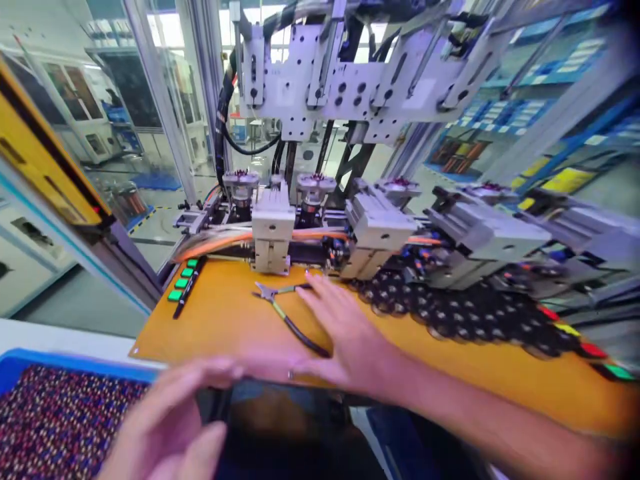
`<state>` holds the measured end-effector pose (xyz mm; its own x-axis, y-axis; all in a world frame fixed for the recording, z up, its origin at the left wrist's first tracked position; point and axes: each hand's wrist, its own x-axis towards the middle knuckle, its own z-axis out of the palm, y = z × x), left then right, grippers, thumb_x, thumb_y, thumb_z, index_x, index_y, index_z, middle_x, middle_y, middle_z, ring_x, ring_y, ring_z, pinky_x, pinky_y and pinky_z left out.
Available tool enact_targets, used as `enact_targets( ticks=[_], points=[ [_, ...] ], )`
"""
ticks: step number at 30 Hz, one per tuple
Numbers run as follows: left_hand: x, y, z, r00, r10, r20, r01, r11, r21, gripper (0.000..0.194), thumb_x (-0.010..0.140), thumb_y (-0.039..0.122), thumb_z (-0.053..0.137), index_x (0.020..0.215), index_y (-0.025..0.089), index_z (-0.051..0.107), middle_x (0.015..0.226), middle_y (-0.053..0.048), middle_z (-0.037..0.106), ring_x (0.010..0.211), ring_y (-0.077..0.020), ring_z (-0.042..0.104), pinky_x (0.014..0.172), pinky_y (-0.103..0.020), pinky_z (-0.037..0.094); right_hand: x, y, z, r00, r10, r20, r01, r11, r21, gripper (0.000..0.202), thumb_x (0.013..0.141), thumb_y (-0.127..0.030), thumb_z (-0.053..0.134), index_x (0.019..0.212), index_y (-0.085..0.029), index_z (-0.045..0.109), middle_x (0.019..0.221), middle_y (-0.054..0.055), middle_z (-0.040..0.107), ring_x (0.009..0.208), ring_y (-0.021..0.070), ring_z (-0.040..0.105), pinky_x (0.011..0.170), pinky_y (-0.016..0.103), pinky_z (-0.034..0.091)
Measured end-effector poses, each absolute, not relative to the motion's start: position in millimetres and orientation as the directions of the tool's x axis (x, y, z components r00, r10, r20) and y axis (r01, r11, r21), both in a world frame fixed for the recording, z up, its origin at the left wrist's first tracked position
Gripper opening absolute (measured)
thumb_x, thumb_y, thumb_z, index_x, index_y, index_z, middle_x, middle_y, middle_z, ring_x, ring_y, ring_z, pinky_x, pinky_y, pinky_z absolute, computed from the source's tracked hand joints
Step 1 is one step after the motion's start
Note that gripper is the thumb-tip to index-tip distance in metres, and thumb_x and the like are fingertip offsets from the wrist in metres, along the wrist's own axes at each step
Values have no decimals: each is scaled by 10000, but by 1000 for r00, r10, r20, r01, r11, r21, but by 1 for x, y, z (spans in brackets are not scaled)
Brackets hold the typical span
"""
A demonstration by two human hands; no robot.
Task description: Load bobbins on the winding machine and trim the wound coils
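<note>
My right hand (345,327) is stretched out over the orange work surface (215,320), fingers extended and thumb apart, with nothing visibly held. Beside and partly under it lies a pair of pliers (268,292) with spread handles; I cannot tell whether the fingertips touch the upper handle. My left hand (167,420) is in the lower left, slightly blurred, its fingers curved and the thumb well apart, holding nothing I can see. It is in front of the work surface's near edge, close to a blue tray (20,357) full of small dark red and blue parts.
Several grey machine blocks (273,227) line the back edge beneath a large metal plate assembly (310,80). Black round parts (465,313) cover the back right. Green buttons (181,283) sit at left; coloured ones (593,350) at right. A yellow upright (45,147) stands left.
</note>
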<state>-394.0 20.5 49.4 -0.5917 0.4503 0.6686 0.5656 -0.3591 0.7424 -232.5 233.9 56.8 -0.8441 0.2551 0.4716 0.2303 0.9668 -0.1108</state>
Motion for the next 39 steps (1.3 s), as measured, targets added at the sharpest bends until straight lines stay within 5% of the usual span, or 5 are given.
enact_targets(
  ticks=[7,14,27,31,39],
  points=[
    [-416,33,50,-457,867,201,270,-80,960,157,865,296,684,974,212,758,895,-84,791,712,-190,756,668,-254,631,-254,239,42,-858,449,250,332,856,-396,578,876,-353,652,1374,-87,525,1369,243,518,1268,420,475,1050,661,410],
    [-407,28,83,-434,818,-377,-224,307,925,535,751,613,720,1007,146,772,984,-172,784,845,-270,745,733,-362,602,-254,213,91,-827,500,258,254,741,-621,327,865,-154,531,1180,-120,612,1041,160,629,970,286,620,855,483,578],
    [-390,89,175,-421,906,-52,-241,-57,969,492,786,545,723,1129,192,747,1300,-155,681,1250,-350,604,1103,-530,437,-239,179,186,-754,447,482,-175,571,-802,582,846,-177,590,1411,-164,448,1282,148,527,1248,248,510,1072,384,457],
    [-398,101,194,-408,913,1,-217,-98,971,498,717,602,758,985,183,785,1176,-158,737,1252,-377,599,1098,-568,429,-237,190,202,-858,496,132,-133,35,-991,490,942,-445,540,1310,-123,548,1187,173,579,1053,246,604,962,417,509],
    [-412,106,201,-257,961,98,-69,-120,990,605,745,760,606,936,209,766,1002,-160,756,1176,-394,642,992,-606,496,-261,207,199,-983,-173,-62,160,-637,-754,663,914,-664,321,1149,-108,597,936,152,645,734,172,622,666,284,522]
  ],
)
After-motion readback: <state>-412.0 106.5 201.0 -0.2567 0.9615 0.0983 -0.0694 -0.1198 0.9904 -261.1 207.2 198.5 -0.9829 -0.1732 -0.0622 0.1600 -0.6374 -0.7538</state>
